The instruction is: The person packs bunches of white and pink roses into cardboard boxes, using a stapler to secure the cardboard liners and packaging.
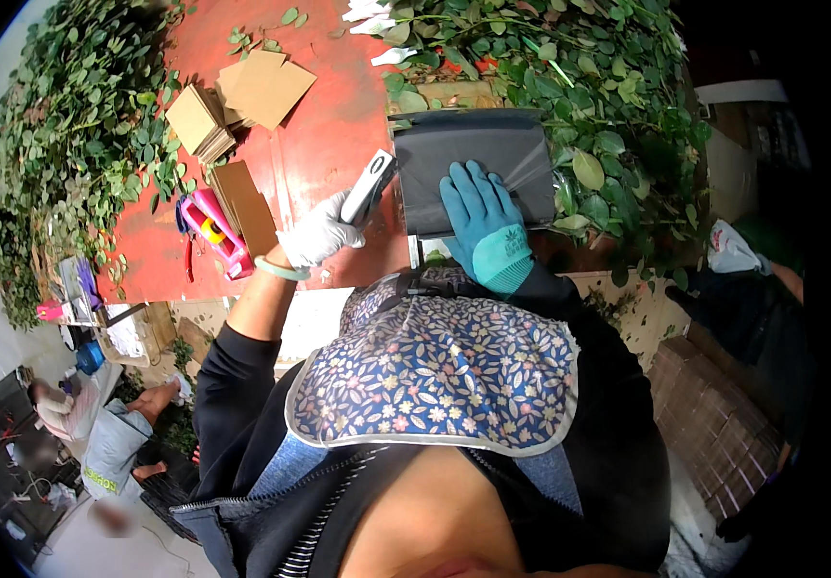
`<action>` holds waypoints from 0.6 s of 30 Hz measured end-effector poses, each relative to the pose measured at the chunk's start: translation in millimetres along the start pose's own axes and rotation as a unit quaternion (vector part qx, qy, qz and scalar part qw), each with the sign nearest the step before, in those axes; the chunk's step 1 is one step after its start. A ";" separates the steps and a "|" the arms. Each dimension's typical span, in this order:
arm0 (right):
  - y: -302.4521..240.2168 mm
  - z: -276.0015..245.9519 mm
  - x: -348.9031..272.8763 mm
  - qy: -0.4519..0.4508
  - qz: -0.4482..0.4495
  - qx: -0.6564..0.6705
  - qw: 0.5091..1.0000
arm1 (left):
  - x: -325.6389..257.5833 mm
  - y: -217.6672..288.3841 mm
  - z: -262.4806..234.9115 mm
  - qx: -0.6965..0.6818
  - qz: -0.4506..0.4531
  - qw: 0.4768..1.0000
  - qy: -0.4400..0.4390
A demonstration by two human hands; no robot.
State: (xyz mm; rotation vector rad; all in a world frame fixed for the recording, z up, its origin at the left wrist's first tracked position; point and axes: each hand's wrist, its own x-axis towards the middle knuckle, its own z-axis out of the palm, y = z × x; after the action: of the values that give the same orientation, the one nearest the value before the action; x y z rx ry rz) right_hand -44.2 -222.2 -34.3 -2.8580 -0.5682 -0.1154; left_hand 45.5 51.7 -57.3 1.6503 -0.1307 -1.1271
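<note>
Left hand (320, 234) in white glove closing its grip around a stapler (368, 187), right hand (486, 224) in teal glove lying spread, pressing a dark wrapped bundle (473, 159) on the red surface (324, 144), leafy stems (579, 87) lying beside.

Soft daylight is falling evenly over a sharp, strongly curved fisheye view.
The red desk (329, 144) is showing short, soft shadows under its cardboard; black vignetting is swallowing the corners, the right side is sinking into darkness, and the lower-left edge is blurring and bending.

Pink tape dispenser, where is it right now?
In the head view, the pink tape dispenser lies on the red table, left of the white-gloved left hand, beside the brown cardboard pieces.
</note>
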 end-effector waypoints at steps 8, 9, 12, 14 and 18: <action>-1.1 3.5 -0.8 0.017 0.006 -0.016 1.000 | 31.6 37.3 -38.8 0.189 0.053 0.979 -0.062; -1.2 2.2 -1.6 0.015 0.011 -0.012 1.000 | 26.4 45.5 -48.1 0.192 0.041 0.978 -0.066; -3.4 4.5 -0.4 0.014 0.018 -0.011 1.000 | 11.8 49.3 -70.3 0.190 -0.015 0.979 -0.069; -2.6 10.7 -0.6 0.018 0.014 -0.029 0.999 | 10.1 47.0 -69.6 0.225 -0.019 0.971 -0.080; -3.1 11.3 -0.1 0.020 0.019 -0.029 0.999 | 15.5 40.2 -52.3 0.222 0.018 0.970 -0.101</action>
State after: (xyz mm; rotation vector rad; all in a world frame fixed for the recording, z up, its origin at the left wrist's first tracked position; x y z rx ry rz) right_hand -45.2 -216.8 -44.7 -2.9130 -0.5106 -0.1852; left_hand 108.9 62.4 -36.1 1.9077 -0.5781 -1.3010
